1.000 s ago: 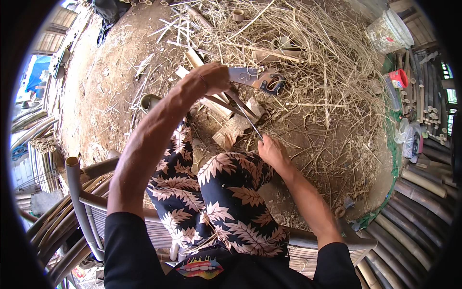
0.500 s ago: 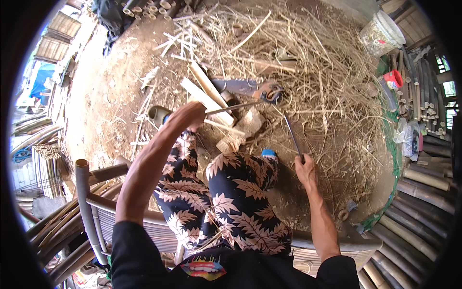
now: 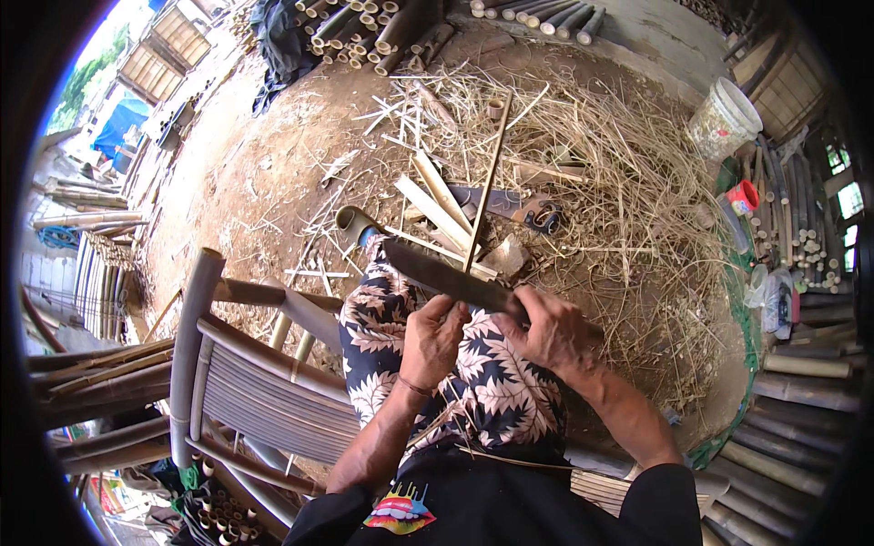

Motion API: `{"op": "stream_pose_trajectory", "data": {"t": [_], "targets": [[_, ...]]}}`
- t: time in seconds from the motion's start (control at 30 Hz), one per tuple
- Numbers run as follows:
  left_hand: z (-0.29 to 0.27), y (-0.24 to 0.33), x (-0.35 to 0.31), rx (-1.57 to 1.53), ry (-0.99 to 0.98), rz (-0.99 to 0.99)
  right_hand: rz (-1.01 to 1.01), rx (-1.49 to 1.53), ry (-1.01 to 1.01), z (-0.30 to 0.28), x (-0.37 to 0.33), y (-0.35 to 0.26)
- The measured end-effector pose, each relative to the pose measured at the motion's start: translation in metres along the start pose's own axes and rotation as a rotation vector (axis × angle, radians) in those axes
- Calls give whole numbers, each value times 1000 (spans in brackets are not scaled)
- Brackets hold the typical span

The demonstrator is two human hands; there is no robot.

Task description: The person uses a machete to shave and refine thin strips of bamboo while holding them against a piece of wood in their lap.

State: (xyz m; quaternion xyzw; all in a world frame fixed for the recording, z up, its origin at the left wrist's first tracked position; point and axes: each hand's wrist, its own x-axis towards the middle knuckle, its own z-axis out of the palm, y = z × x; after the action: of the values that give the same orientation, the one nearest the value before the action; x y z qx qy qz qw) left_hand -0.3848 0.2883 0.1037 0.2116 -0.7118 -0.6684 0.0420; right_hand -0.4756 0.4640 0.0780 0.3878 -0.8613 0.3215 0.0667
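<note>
My left hand (image 3: 431, 344) is closed in a pinch on the near end of a long thin bamboo strip (image 3: 492, 173), which points away from me over the ground. My right hand (image 3: 552, 333) is wrapped round the handle of a large broad-bladed knife (image 3: 442, 276). Its dark blade lies across the strip just in front of my left fingers and hides part of it. Both hands are close together above my patterned trousers (image 3: 501, 387). Past the blade, two split bamboo pieces (image 3: 431, 211) lie beside a wooden block (image 3: 507, 257) on the ground.
A handsaw (image 3: 537, 215) lies behind the split pieces. Shavings (image 3: 628, 173) cover the ground ahead and right. A bamboo bench (image 3: 273, 387) is at my left, bamboo poles (image 3: 801, 419) at my right. A white bucket (image 3: 724, 118) and a red cup (image 3: 743, 197) stand far right.
My hands have come together over my lap. The knife has swung from the right to lie across the strip, and the strip has turned to point away. The view has shifted.
</note>
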Motion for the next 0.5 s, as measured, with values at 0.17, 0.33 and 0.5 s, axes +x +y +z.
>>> {"op": "stream_pose_trajectory", "data": {"t": [0.17, 0.33, 0.5], "targets": [[-4, -6, -46, 76, -1, -40, 292, 73, -208, -1, 1, -7], [-15, -13, -80, -19, 13, -132, 218, -35, -106, 3, -3, 7], [-45, -38, -155, 114, -188, -42, 711, -63, -108, -49, 18, 90]]}}
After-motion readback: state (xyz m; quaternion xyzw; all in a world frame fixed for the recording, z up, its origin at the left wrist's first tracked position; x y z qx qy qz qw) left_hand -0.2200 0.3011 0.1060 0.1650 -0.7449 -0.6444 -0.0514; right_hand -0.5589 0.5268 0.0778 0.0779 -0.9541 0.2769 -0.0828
